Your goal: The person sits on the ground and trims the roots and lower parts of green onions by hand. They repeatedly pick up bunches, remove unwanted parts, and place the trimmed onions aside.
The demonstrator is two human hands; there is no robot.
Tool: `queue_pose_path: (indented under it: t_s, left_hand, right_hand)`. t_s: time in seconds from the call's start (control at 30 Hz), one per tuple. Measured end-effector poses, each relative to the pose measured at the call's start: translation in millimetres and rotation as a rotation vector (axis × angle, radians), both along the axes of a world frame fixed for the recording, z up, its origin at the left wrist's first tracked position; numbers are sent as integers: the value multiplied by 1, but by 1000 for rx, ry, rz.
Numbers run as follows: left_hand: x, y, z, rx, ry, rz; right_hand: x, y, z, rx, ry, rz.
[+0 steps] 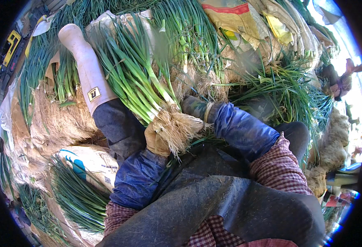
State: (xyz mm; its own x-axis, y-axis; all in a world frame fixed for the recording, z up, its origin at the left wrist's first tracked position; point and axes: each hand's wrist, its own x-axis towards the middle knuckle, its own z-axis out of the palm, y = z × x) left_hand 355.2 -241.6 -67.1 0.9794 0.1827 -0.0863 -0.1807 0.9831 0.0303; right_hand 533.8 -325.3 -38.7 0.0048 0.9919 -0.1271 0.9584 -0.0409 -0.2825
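My left hand (157,140), in a tan work glove, grips a bunch of green onions (144,83) near its root end. Green leaves fan up and away from me, and pale stringy roots (179,128) spread to the right over the glove. My right hand (196,107), in a dark patterned glove with a band at the wrist, is right beside the white stem bases. Its fingers are partly hidden, so I cannot tell whether it holds any stalk. The bunch is above my lap, over a black apron (218,191).
My pale rubber boot (87,61) extends left of the bunch. More rooted onion bundles (65,114) lie around me. Loose leaves (279,89) heap up at right. A printed white sack (91,162) lies at left, woven sacks (236,18) at the back. Another person (338,81) is at far right.
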Motion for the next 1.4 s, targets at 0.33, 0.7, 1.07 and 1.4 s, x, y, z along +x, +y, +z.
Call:
queue_pose_path:
  t_s: [0.33, 0.7, 1.07, 1.4]
  left_hand:
    - [0, 4, 27, 15, -119, -73]
    - [-3, -3, 23, 117, 52, -53]
    - [-7, -6, 26, 37, -76, -65]
    - [-5, -10, 11, 40, 22, -34]
  right_hand:
    - [-5, -43, 4, -207, 848, -291]
    - [-12, -33, 32, 95, 1392, -672]
    - [-22, -42, 39, 176, 1208, -640]
    - [-22, -39, 18, 186, 1051, -674]
